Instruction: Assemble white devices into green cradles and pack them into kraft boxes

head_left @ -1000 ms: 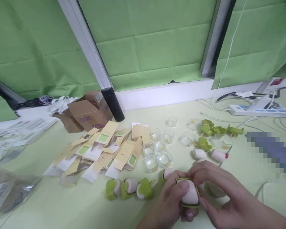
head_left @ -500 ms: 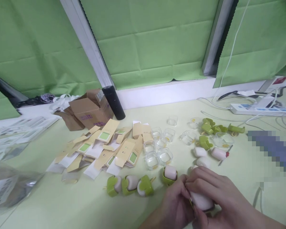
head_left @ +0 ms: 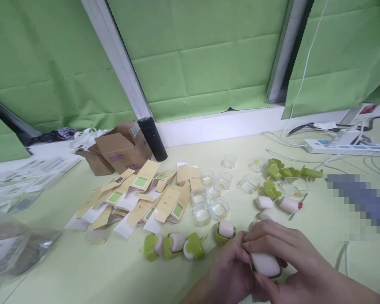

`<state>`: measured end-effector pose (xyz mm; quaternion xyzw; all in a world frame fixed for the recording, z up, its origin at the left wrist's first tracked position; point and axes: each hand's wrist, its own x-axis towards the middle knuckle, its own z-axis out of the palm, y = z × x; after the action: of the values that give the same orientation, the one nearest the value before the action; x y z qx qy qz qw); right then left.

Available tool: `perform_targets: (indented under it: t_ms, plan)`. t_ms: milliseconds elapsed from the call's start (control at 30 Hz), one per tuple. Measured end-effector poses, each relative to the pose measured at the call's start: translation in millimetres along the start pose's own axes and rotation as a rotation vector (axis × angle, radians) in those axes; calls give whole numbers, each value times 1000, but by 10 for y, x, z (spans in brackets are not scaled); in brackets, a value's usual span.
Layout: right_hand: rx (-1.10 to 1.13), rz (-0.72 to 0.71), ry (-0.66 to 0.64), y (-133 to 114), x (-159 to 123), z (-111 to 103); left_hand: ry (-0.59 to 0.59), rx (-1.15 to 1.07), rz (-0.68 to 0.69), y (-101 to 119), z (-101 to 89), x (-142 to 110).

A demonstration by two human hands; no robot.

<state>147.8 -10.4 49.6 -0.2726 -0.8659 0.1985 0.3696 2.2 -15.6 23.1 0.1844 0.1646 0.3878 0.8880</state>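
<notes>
Both of my hands are together at the lower right, around a small white rounded block [head_left: 266,265] with a dark lower rim and a bit of green at its left side. My left hand [head_left: 232,268] grips its left end. My right hand [head_left: 288,249] wraps over the top and right, thumb at the front edge. Just beyond my left hand lies a green holder [head_left: 222,240] with a pinkish-white block [head_left: 226,229] in it. To the left sit three more green holders with white blocks [head_left: 176,243]. Behind my right hand are loose white blocks [head_left: 265,202] and one with a red-tipped end [head_left: 289,205].
Clear plastic cups [head_left: 219,207] stand mid-table, with green leaf-shaped pieces [head_left: 274,169] to their right. Folded card boxes [head_left: 166,204] lie in a heap on the left. A carton [head_left: 123,150], black bottle [head_left: 152,139], power strip [head_left: 345,147] and plastic bag [head_left: 19,249] lie around.
The white block in my hands has turned slightly, so more of its face and dark rim shows. My hands stay in nearly the same place. The view has shifted a little.
</notes>
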Motion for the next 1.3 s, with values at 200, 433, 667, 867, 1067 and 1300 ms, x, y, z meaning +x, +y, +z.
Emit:
perform_targets:
  t_ms: [200,433,667,867,1067,1300]
  plan:
    - [47,97,45,32,15,-230,57,420,62,158,92,-107]
    - [-527,407,50,800,298,-1080,303,1331,321,991,458,223]
    - [-650,583,-86,1374,486,-1162,302,1827,328,1257,430,1036]
    - [-477,518,46,1036,333,-1120,155,1854,174,980,231,824]
    - [-142,298,72,329,253,-781,185,1366,236,649,407,545]
    - [-261,157,22,118,229,-659,83,417,265,440,519,189]
